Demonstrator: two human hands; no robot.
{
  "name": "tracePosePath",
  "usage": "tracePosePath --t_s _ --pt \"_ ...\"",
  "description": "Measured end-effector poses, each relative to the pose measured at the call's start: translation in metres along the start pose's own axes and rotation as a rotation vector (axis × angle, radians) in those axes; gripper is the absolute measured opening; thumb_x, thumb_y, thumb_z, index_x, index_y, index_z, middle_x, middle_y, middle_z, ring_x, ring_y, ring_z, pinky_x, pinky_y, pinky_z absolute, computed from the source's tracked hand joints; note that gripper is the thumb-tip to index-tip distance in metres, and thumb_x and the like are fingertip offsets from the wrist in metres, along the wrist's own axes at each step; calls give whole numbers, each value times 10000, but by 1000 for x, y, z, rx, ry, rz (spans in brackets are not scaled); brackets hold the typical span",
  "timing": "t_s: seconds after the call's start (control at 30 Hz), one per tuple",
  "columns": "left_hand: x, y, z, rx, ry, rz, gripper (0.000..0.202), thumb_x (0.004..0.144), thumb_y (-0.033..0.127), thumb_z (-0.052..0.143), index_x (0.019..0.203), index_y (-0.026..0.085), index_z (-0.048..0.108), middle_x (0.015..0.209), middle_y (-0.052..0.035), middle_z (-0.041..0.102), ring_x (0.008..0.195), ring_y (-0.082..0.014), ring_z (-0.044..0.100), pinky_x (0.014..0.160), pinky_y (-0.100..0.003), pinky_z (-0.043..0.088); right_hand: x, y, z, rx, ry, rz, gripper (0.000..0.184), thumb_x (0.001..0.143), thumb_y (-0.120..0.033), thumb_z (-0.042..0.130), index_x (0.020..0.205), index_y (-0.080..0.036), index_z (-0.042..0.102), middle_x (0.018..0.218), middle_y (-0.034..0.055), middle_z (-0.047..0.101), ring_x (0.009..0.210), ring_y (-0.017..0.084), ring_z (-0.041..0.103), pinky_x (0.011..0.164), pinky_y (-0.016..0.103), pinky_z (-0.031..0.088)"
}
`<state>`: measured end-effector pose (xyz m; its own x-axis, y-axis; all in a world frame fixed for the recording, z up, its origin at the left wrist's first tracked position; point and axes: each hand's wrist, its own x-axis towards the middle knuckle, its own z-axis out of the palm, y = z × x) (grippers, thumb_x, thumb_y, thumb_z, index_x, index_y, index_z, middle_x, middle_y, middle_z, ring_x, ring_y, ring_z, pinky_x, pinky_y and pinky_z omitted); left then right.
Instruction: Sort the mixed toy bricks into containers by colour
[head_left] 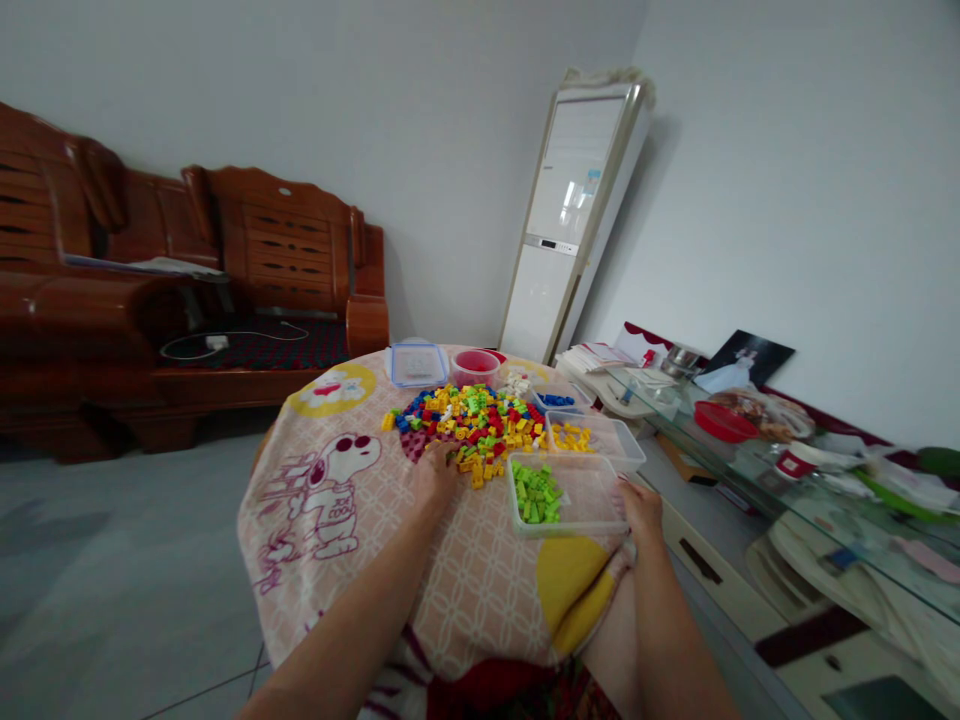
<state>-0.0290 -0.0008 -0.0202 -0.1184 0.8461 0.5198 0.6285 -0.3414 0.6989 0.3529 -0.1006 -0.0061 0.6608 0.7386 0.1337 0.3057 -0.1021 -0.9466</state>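
Currently, mixed bricks (480, 420) sit in a pile mid-bench (472, 590), on a patterned cloth. L grip (437, 475) is at the pile's near L edge; can't tell if it's got a brick. R grip (640, 508) is closed on the R end of the near box (589, 500), w/ green bricks (536, 495) in its L half. Just behind: mid box (621, 440) w/ yellow bricks (571, 438), then far box (585, 398) w/ blue bricks (556, 400). Tub (476, 378) stands past the pile.

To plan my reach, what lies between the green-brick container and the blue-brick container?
The yellow-brick container lies between the green-brick container and the blue-brick container, as the head view shows.
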Motion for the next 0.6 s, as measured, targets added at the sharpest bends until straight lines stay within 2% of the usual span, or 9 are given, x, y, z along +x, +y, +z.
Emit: tracePosePath --t_s 0.2,0.47,0.6 --pt "1 11 1 -96 8 101 260 802 137 512 965 185 709 945 -66 705 882 -209 656 825 -337 552 2 2 0 -16 -5 -6 371 612 -530 617 656 -177 724 599 63 707 573 230 668 522 297 530" --pt "-29 55 15 -260 -96 430 271 914 183 480 1059 202 709 1022 -86 695 971 -185 645 880 -331 547 4 4 -1 -37 -6 -6 396 608 -538 614 670 -165 732 617 73 712 597 242 677 531 300 535" --pt "-40 66 24 -302 -155 563 289 932 164 468 1068 187 722 1026 -98 711 975 -190 642 880 -347 541 3 3 -1 -39 -12 -11 393 623 -536 607 653 -165 731 618 74 714 590 237 675 540 301 537"
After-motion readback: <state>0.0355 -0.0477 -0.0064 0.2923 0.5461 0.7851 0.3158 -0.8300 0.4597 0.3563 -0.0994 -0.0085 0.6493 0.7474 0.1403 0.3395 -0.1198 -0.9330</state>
